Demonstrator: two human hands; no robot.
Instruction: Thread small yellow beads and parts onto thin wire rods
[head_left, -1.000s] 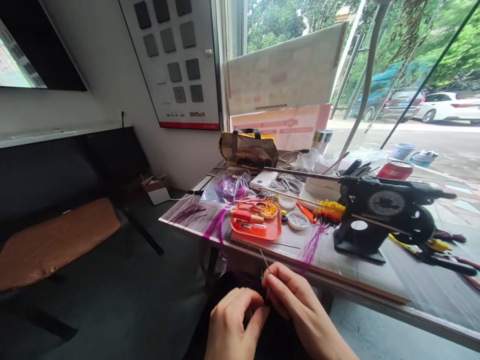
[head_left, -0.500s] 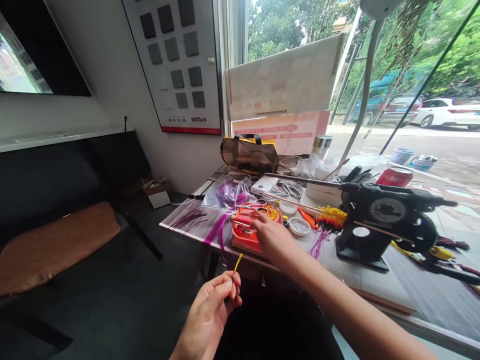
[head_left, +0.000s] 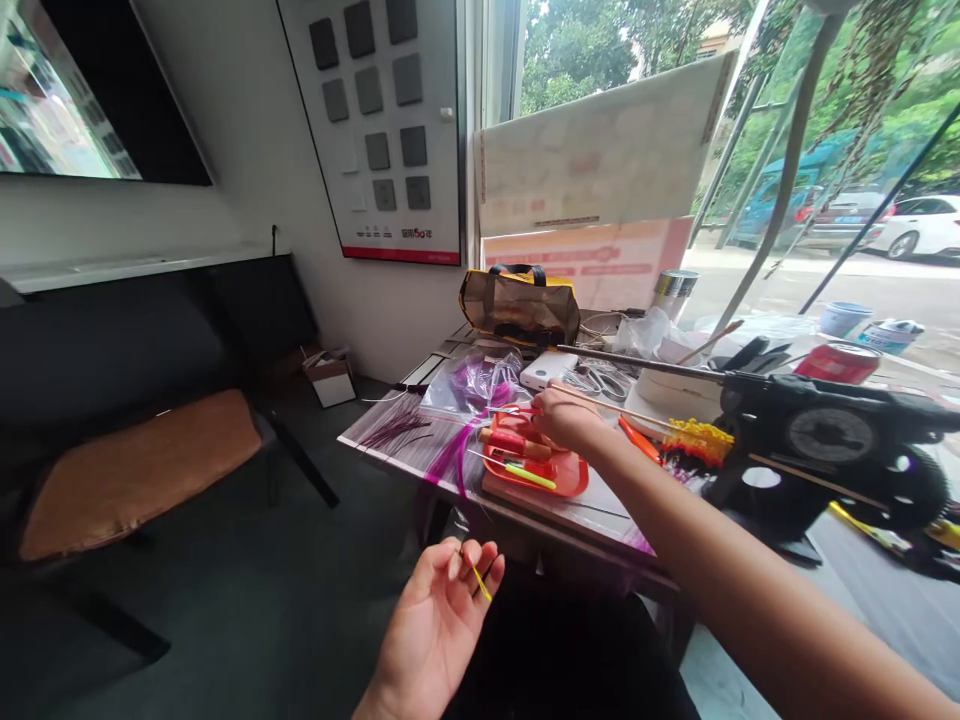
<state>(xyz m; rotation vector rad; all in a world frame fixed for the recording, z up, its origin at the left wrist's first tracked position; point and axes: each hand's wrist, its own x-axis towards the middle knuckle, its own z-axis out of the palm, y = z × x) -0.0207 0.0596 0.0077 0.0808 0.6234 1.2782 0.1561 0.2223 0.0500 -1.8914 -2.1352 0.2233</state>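
Note:
My left hand (head_left: 439, 625) is palm up in front of the table, with thumb and fingertips pinching a short yellow cord (head_left: 481, 584) that hangs over the fingers. A dark thin end shows at the fingertips, too small to make out. My right hand (head_left: 566, 418) reaches over the back of the orange tray (head_left: 576, 478). Its fingers are closed at the handle end of what looks like small scissors (head_left: 511, 409), the blades pointing left; the handles are mostly hidden. In the tray lie a red-and-wood-handled tool (head_left: 514, 444) and a yellow-green-handled needle tool (head_left: 531, 476).
Purple fibres (head_left: 461, 455) and a plastic bag (head_left: 469, 380) lie left of the tray. To the right stands a black winding machine (head_left: 832, 435), its long rod reaching across the table. Behind are a mesh bag (head_left: 517, 308), a white box (head_left: 547, 371) and a red can (head_left: 838, 362).
My right hand has shifted to the tray's back edge, uncovering the tools at its front. The yellow cord, upright before, now hangs down as my left hand has turned palm up.

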